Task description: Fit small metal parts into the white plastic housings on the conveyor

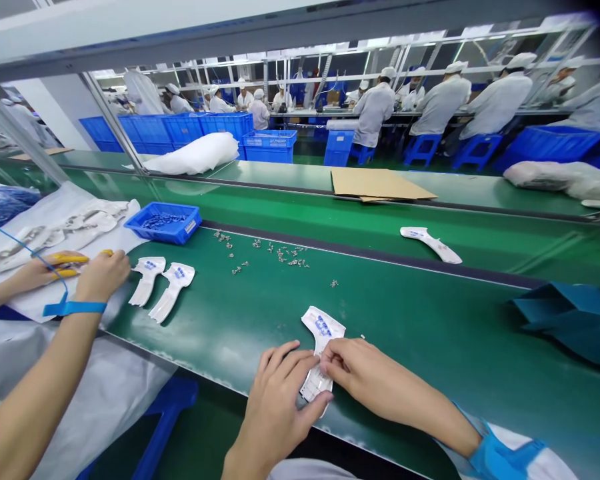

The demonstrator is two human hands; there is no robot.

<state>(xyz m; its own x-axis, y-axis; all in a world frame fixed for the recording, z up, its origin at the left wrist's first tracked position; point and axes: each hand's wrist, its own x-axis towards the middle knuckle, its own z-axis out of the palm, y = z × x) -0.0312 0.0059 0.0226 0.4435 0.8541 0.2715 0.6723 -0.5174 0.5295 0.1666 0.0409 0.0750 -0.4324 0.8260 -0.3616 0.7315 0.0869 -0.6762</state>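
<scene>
In front of me on the green bench lies a white plastic handle shell (pixel 323 325), its inner side up, with small blue parts in its wide end. My left hand (pixel 279 393) holds the narrow end, fingers along one edge and thumb at the other. Over the middle of the shell, my right hand (pixel 350 363) is closed in a pinch; whatever its fingertips hold is hidden. Small metal pieces (pixel 285 255) lie scattered in little clusters beyond the shell, with one small cluster (pixel 334 283) closer to it.
At left, a co-worker's hands (pixel 103 275) hold yellow-handled pliers (pixel 70 263) beside two similar shells (pixel 173 290). A blue tray (pixel 190 225) of small blue parts stands behind them. Another shell (pixel 430 245) lies on the green belt (pixel 300 217). Dark teal material (pixel 575 320) sits at right.
</scene>
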